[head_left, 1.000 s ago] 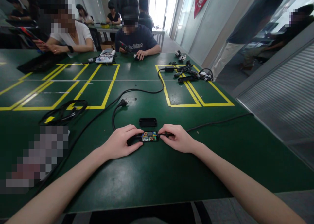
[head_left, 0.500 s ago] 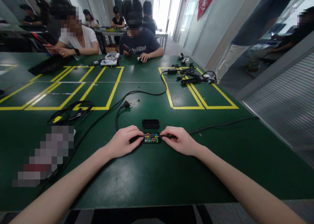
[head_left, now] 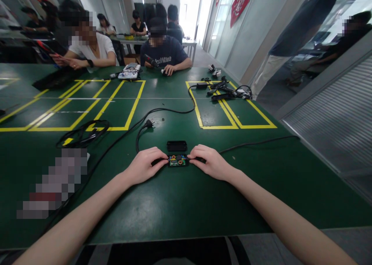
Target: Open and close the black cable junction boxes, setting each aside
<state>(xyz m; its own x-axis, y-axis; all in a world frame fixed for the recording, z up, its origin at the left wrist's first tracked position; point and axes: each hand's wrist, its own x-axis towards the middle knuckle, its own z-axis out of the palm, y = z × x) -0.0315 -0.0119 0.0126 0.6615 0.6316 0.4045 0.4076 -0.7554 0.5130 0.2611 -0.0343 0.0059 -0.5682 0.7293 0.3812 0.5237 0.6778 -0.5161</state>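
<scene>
A small green circuit board (head_left: 174,163) with round copper coils and coloured wires sits in an open black case between my two hands. At its left end, my left hand (head_left: 148,166) is closed, thumb and fingers pinching the black cable where it meets the case. On the opposite end my right hand (head_left: 213,162) pinches the other black cable (head_left: 255,141), which runs off to the right. The fingers partly hide both cable ends. Just beyond the case lies its black cover (head_left: 177,145), inner side up. A black plug (head_left: 149,123) rests behind my left hand.
A coiled black cable (head_left: 84,135) lies at left, near a blurred-out object (head_left: 55,183). Several adapters and cords (head_left: 223,90) are heaped within yellow tape at the far right. Two people sit across the green table (head_left: 139,222); one holds a dark tool (head_left: 152,60).
The view has shifted slightly. My right fingertips have risen a little at the case's right end, and my left hand keeps its pinch. The cover and plug lie as before.
</scene>
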